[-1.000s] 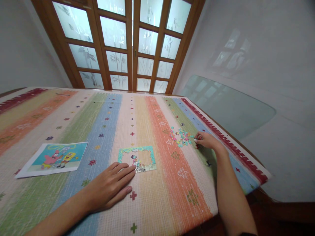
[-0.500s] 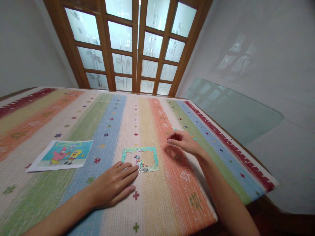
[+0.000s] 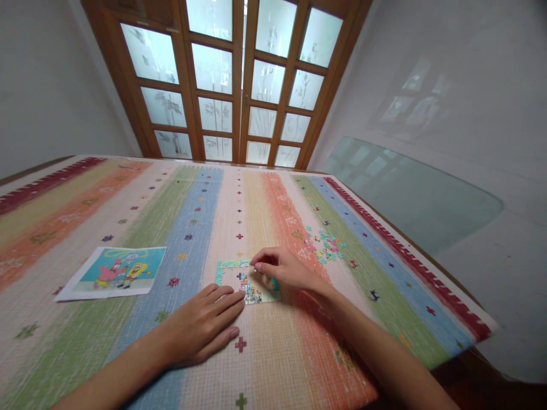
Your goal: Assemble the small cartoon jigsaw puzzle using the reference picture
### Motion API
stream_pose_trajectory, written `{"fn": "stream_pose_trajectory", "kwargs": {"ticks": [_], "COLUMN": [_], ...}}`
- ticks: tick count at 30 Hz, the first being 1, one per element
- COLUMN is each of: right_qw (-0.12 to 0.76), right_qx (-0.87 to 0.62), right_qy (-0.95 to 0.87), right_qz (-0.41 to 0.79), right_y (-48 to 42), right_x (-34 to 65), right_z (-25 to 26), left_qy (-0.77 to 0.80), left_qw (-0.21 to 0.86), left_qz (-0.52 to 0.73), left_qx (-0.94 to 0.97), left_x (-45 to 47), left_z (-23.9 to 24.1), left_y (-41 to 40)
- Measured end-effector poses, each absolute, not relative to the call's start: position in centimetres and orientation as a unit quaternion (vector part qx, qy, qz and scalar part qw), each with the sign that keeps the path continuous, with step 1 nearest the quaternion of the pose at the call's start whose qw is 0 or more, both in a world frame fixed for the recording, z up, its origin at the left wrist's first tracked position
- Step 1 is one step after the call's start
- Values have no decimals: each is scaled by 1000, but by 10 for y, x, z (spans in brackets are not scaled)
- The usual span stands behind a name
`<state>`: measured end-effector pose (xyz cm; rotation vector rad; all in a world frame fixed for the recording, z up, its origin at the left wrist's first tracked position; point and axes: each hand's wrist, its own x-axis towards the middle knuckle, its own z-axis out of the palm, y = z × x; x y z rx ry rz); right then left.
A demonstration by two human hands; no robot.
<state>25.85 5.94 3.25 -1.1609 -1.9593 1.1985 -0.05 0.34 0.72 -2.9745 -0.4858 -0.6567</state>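
Note:
A partly joined jigsaw puzzle (image 3: pixel 252 299) lies on the tablecloth in front of me, its border pieces forming a frame around a gap. My left hand (image 3: pixel 205 324) rests flat at its lower left, fingers stretched out and fingertips touching the puzzle's edge. Above the puzzle's upper right part, my right hand (image 3: pixel 286 270) pinches a small puzzle piece between thumb and index finger; the fingers mostly hide it. To the right, a heap of loose puzzle pieces (image 3: pixel 327 246) lies spread on the cloth.
A printed picture sheet (image 3: pixel 123 270) with two cartoon figures lies at the left. A striped tablecloth (image 3: pixel 252 210) covers the table. Beyond the far edge stands a wooden door (image 3: pixel 239 114) with frosted panes, and a glass panel (image 3: pixel 419 199) leans at the right wall.
My right hand has moved left and slightly down, from beside the puzzle to over it, uncovering the heap of loose pieces. My left hand stays in place on the cloth.

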Motion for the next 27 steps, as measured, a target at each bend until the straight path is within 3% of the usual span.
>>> {"fn": "stream_pose_trajectory", "kwargs": {"ticks": [18,27], "right_qw": [287,301], "right_qx": [-488,-477], "right_qy": [-679,-733], "right_qz": [468,380], "right_y": [57,54], "right_x": [249,242], "right_z": [23,13], "left_qy": [-170,-168], "left_qw": [41,33], "left_qz": [-196,-200], "left_qx": [-965,-965], "left_x": [0,1], "left_z": [9,9], "left_y": [2,2]}}
